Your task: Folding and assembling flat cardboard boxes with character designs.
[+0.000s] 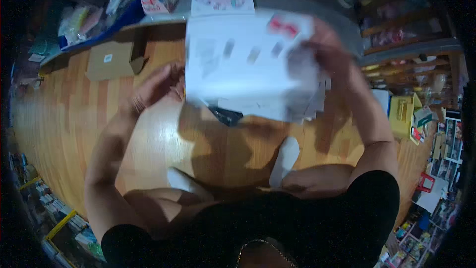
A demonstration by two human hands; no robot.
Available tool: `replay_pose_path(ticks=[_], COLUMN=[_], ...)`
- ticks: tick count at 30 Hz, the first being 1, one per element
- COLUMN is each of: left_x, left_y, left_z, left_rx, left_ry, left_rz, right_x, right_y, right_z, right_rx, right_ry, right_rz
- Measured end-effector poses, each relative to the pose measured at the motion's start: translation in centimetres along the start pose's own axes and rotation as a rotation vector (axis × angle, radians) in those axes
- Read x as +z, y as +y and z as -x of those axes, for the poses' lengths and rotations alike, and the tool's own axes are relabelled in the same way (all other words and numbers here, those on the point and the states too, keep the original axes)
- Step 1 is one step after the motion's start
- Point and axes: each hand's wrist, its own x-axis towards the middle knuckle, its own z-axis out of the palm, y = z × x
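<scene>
We have a white printed sheet (238, 77) raised over the wooden floor (148, 134), in front of the body, with three small dark shapes and a red bow-like patch near its upper right corner. More papers (267, 111) show below it in uneven layers, and a black thing (228, 115), too blurred to name, lies at their lower edge.

We judge the sheet light and thin, quick to bend or crease, perhaps a little slick; opposite side edges look like the best hold, gathering the loose layers together. Our right hand (325, 49) is at the right edge, its blurred fingers seemingly pinching the paper. Our left hand (166, 82) is at the left edge with fingers bent; we cannot tell whether they grip anything.

Farther out, a cardboard box (110, 62) sits on the floor to the left, its contents not visible. Beyond it, a blue-rimmed tray (101, 35) carries clear plastic packets (82, 25). To the right stands a yellow container (400, 114); we cannot make out what is in it. At lower left, yellow-edged crates (62, 224) hold tightly packed flat items (47, 202).
</scene>
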Motion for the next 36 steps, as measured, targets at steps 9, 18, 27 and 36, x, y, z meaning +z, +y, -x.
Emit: replay_pose_path(ticks=[9, 18, 27, 36], left_x=[-0.8, -0.2, -0.7, -0.4], left_y=[-2.3, -3.9, -4.4, -4.3], left_z=[-2.5, -5.3, -5.8, -6.2], left_rx=[-0.188, -0.275, -0.263, -0.225], left_ry=[0.072, 0.018, 0.037, -0.023], left_rz=[-0.383, -0.478, -0.491, -0.566], right_x=[-13.1, -13.3, -10.1, -4.2], right_y=[0.0, 2.2, 5.3, 14.3], right_z=[1.8, 0.0, 2.0, 1.8], right_rx=[-0.392, -0.136, -0.323, 0.194], right_ry=[0.711, 0.562, 0.718, 0.052], right_rz=[-0.122, -0.126, 0.497, 1.282])
